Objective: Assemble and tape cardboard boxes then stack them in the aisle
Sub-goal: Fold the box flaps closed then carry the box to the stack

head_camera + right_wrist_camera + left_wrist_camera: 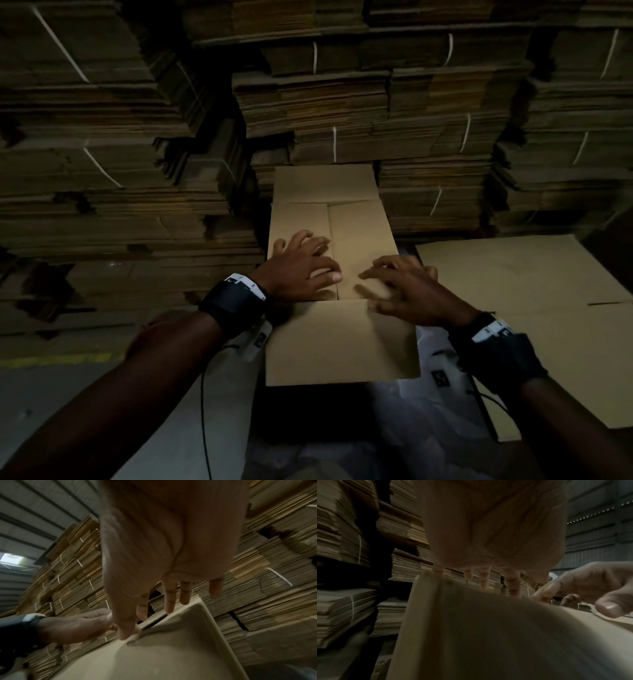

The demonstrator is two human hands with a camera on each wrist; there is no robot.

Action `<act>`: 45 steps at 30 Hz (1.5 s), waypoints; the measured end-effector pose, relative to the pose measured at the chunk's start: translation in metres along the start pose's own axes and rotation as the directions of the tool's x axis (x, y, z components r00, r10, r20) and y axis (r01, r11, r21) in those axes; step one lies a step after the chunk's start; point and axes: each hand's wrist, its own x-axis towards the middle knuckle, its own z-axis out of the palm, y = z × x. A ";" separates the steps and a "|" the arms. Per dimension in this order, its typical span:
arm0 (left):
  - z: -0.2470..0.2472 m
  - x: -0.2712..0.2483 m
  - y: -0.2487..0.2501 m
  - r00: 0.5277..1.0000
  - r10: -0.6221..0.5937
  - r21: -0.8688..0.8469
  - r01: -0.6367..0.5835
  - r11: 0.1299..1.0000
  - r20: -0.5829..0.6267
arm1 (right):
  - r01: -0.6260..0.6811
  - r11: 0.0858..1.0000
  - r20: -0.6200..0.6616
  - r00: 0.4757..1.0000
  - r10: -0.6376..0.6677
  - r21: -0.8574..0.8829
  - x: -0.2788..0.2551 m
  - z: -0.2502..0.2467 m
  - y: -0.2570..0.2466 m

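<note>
Two hands on the box: left hand spread flat, fingers straight, pressing the left inner flap; right hand open too, fingers loose and blurred, over the right inner flap, holding nothing. Box sits dead centre, at 12 o'clock from both wrists, w/ its long axis running 6-to-12. The seam between inner flaps runs the same way, between the hands. Near flap hangs open toward 6, far flap stands up at 12. Judgement: next is folding those two over, the near one closest to both hands. Room: bundles crowd 9 through 1; flat sheet lies at 3, floor open at 7.
</note>
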 end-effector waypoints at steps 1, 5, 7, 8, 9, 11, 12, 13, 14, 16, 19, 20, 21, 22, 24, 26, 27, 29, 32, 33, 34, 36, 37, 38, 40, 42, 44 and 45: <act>-0.003 -0.001 -0.002 1.000 -0.002 -0.015 0.001 1.000 -0.021 | 0.000 1.000 0.010 1.000 0.000 0.011 0.003 -0.004 -0.002; -0.017 -0.003 -0.004 0.997 0.008 -0.069 -0.013 0.998 -0.078 | 0.006 0.999 0.058 0.998 -0.008 0.039 0.020 -0.015 -0.016; -0.026 -0.007 -0.003 0.990 0.012 -0.111 -0.028 0.993 -0.141 | 0.019 1.000 0.100 0.995 -0.019 0.005 0.030 -0.014 -0.024; -0.030 -0.010 -0.003 0.985 0.014 -0.136 -0.037 0.990 -0.172 | 0.022 0.999 0.129 0.991 -0.019 -0.025 0.034 -0.011 -0.027; -0.033 -0.011 -0.003 0.979 0.013 -0.161 -0.046 0.986 -0.201 | 0.022 0.998 0.160 0.987 -0.013 -0.058 0.039 -0.008 -0.030; -0.037 -0.015 -0.006 0.968 0.009 -0.194 -0.059 0.979 -0.250 | 0.014 0.994 0.207 0.978 0.008 -0.108 0.047 0.000 -0.037; -0.039 -0.017 -0.007 0.963 0.006 -0.200 -0.062 0.978 -0.268 | 0.011 0.992 0.215 0.977 0.016 -0.125 0.049 0.003 -0.039; -0.040 -0.018 -0.010 0.958 0.005 -0.200 -0.065 0.978 -0.287 | 0.013 0.991 0.203 0.979 0.015 -0.135 0.051 0.005 -0.040; -0.041 -0.019 -0.013 0.949 0.008 -0.197 -0.074 0.978 -0.315 | 0.022 0.992 0.170 0.986 0.000 -0.127 0.052 0.007 -0.040; -0.046 -0.022 -0.020 0.918 0.028 -0.179 -0.107 0.978 -0.395 | 0.059 0.997 0.047 0.997 -0.057 -0.041 0.050 0.002 -0.040; -0.056 -0.028 -0.030 0.850 0.035 -0.167 -0.144 0.975 -0.526 | 0.116 0.987 -0.166 0.981 -0.097 0.109 0.042 -0.021 -0.037; -0.061 -0.031 -0.031 0.823 0.023 -0.165 -0.142 0.976 -0.568 | 0.123 0.982 -0.219 0.971 -0.090 0.142 0.040 -0.032 -0.033; -0.067 -0.036 -0.031 0.799 0.001 -0.166 -0.126 0.978 -0.601 | 0.133 0.979 -0.265 0.960 -0.088 0.157 0.037 -0.045 -0.029; -0.073 -0.041 -0.030 0.780 -0.026 -0.158 -0.094 0.983 -0.626 | 0.153 0.975 -0.301 0.948 -0.100 0.159 0.035 -0.057 -0.023; -0.083 -0.054 -0.029 0.750 -0.086 -0.084 0.041 0.996 -0.655 | 0.143 0.986 -0.324 0.940 -0.107 0.090 0.028 -0.079 -0.006; -0.087 -0.065 -0.030 0.723 -0.222 -0.025 0.272 0.962 -0.654 | -0.018 0.996 -0.291 0.957 -0.009 -0.089 0.018 -0.092 0.012; -0.086 -0.070 -0.032 0.717 -0.331 -0.043 0.388 0.921 -0.613 | -0.129 0.978 -0.267 0.960 0.082 -0.162 0.014 -0.094 0.022; -0.077 -0.074 -0.039 0.725 -0.536 -0.099 0.553 0.827 -0.433 | -0.311 0.927 -0.160 0.946 0.281 -0.210 0.005 -0.093 0.028; -0.044 -0.072 -0.055 0.774 -0.632 -0.111 0.627 0.771 -0.022 | -0.427 0.872 0.170 0.866 0.470 -0.237 0.002 -0.072 0.036; -0.032 -0.071 -0.057 0.770 -0.625 -0.116 0.638 0.761 0.127 | -0.439 0.877 0.263 0.838 0.478 -0.195 0.002 -0.061 0.038; -0.021 -0.072 -0.056 0.752 -0.605 -0.136 0.649 0.748 0.261 | -0.445 0.887 0.344 0.819 0.459 -0.122 0.002 -0.050 0.041; 0.009 -0.073 -0.052 0.765 -0.510 -0.282 0.629 0.724 0.393 | -0.413 0.907 0.420 0.839 0.347 0.076 0.000 -0.029 0.042; 0.025 -0.073 -0.051 0.805 -0.457 -0.400 0.587 0.703 0.378 | -0.383 0.906 0.394 0.872 0.290 0.179 0.000 -0.017 0.045; 0.042 -0.073 -0.051 0.851 -0.426 -0.524 0.525 0.670 0.308 | -0.354 0.899 0.339 0.904 0.258 0.259 -0.001 -0.009 0.045; 0.072 -0.073 -0.054 0.899 -0.414 -0.744 0.374 0.554 0.145 | -0.303 0.879 0.228 0.946 0.230 0.369 -0.004 0.007 0.050; 0.086 -0.075 -0.051 0.909 -0.409 -0.847 0.277 0.454 0.079 | -0.273 0.851 0.186 0.960 0.210 0.448 -0.006 0.013 0.052; 0.089 -0.076 -0.041 0.909 -0.415 -0.868 0.240 0.435 0.043 | -0.257 0.858 0.194 0.963 0.188 0.445 -0.007 0.010 0.055; 0.090 -0.074 -0.035 0.903 -0.428 -0.873 0.242 0.424 0.041 | -0.258 0.869 0.205 0.961 0.186 0.422 -0.006 0.005 0.057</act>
